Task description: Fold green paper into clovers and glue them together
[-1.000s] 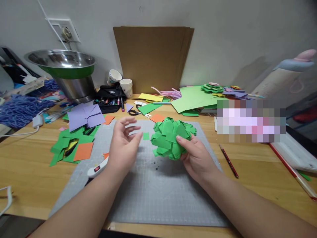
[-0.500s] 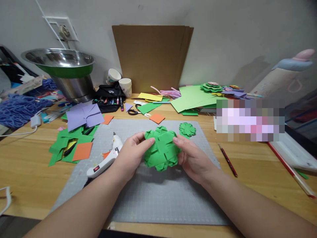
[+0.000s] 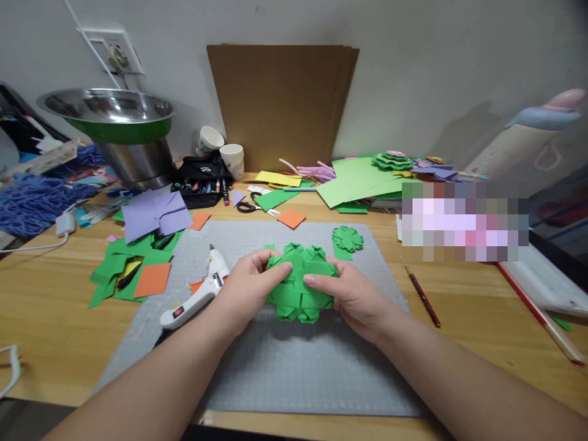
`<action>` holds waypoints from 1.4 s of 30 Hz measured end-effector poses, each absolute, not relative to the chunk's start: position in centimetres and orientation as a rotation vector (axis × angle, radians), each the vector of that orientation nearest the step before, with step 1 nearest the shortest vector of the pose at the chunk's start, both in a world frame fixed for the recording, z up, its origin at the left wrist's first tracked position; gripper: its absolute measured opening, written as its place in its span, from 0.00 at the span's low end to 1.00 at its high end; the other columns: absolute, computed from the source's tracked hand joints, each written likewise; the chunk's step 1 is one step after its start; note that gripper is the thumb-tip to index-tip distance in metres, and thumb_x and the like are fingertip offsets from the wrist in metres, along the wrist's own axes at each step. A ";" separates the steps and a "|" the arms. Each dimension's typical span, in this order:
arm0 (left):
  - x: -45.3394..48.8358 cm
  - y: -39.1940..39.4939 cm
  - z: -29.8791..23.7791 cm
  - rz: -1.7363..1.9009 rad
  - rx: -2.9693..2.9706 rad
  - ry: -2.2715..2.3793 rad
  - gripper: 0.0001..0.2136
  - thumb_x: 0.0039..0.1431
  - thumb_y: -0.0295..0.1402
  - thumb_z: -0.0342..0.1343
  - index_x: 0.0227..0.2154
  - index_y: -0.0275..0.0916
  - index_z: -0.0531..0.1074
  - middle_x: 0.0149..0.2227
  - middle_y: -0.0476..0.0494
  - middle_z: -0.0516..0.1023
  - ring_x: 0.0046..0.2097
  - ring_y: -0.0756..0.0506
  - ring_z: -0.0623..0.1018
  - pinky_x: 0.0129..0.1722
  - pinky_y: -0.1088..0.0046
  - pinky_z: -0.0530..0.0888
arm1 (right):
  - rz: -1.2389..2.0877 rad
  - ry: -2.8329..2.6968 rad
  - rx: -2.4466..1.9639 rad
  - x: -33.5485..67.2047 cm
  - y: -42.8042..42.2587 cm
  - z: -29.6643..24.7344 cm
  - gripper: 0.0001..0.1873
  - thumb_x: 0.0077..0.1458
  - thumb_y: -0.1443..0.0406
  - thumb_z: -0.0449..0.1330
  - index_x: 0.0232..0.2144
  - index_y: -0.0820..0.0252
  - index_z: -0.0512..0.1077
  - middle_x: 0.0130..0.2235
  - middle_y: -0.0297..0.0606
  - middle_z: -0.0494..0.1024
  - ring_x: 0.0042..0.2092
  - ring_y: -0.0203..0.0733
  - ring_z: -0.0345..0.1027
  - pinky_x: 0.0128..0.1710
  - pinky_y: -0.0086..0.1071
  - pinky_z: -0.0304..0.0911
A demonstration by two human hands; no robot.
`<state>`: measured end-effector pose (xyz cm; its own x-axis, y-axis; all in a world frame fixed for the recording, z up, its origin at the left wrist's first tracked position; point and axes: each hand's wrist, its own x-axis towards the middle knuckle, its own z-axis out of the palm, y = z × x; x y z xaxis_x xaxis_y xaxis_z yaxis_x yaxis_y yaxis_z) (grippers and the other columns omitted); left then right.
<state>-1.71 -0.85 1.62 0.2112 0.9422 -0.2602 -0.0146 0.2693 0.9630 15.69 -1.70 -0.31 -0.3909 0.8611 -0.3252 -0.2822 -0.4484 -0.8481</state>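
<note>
A folded green paper flower (image 3: 299, 288) lies low over the grey cutting mat (image 3: 285, 367), held from both sides. My left hand (image 3: 248, 288) grips its left edge, thumb on top. My right hand (image 3: 349, 294) grips its right side, thumb pressed across the top folds. A smaller green paper flower (image 3: 348, 238) rests on the mat behind my right hand. A white glue gun (image 3: 197, 294) lies on the mat just left of my left hand.
Green, orange and purple paper scraps (image 3: 138, 257) litter the wooden table at left. Scissors (image 3: 248, 207), a black pen case (image 3: 204, 184), two paper cups (image 3: 225, 153) and a metal bowl (image 3: 108, 116) stand behind. A red pencil (image 3: 422, 297) lies right of the mat. Cardboard (image 3: 280, 104) leans on the wall.
My left hand came in and took hold of the green flower, which moved left and down toward the mat. The small green flower behind it became visible.
</note>
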 end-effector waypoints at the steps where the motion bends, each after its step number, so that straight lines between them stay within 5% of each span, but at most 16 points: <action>1: -1.7 -0.9 1.7 0.885 1.081 1.146 0.10 0.49 0.38 0.62 0.26 0.36 0.70 0.25 0.52 0.70 0.26 0.52 0.69 0.25 0.78 0.66 | 1.940 -0.922 -1.024 15.7 -1.7 -0.3 0.18 0.44 0.59 0.70 0.38 0.60 0.76 0.34 0.38 0.81 0.31 0.40 0.74 0.32 0.33 0.68; 13: -1.6 -1.1 1.8 0.880 1.062 1.106 0.11 0.49 0.39 0.62 0.28 0.37 0.72 0.26 0.50 0.73 0.27 0.50 0.72 0.27 0.76 0.68 | 1.888 -0.884 -1.057 15.4 -1.7 -0.5 0.14 0.41 0.62 0.70 0.31 0.63 0.77 0.30 0.38 0.81 0.29 0.39 0.72 0.31 0.32 0.66; 18: -1.2 -1.2 1.4 0.867 1.064 1.040 0.15 0.48 0.36 0.64 0.38 0.38 0.72 0.37 0.45 0.78 0.38 0.46 0.76 0.38 0.71 0.72 | 1.790 -0.807 -1.004 15.2 -1.7 -0.6 0.16 0.44 0.61 0.69 0.37 0.59 0.77 0.36 0.38 0.81 0.33 0.40 0.73 0.34 0.33 0.67; 27: -1.8 -1.1 1.3 0.846 1.082 1.091 0.12 0.46 0.34 0.64 0.35 0.37 0.74 0.35 0.45 0.79 0.34 0.47 0.76 0.36 0.72 0.72 | 1.781 -0.821 -0.952 15.8 -1.7 0.0 0.19 0.48 0.58 0.67 0.44 0.52 0.72 0.44 0.36 0.79 0.37 0.41 0.74 0.32 0.32 0.68; 42: -1.6 -1.1 1.2 0.839 1.141 1.157 0.14 0.47 0.37 0.65 0.36 0.36 0.76 0.34 0.43 0.79 0.34 0.46 0.76 0.36 0.70 0.72 | 1.704 -1.036 -1.028 15.5 -1.6 -0.5 0.14 0.43 0.60 0.70 0.34 0.58 0.78 0.32 0.35 0.81 0.32 0.38 0.71 0.34 0.31 0.65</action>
<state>-1.62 -1.12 1.18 0.2332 0.9390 -0.2527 0.0519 0.2474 0.9675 15.54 -1.65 -0.46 -0.2827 0.9373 -0.2039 -0.2507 -0.2773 -0.9275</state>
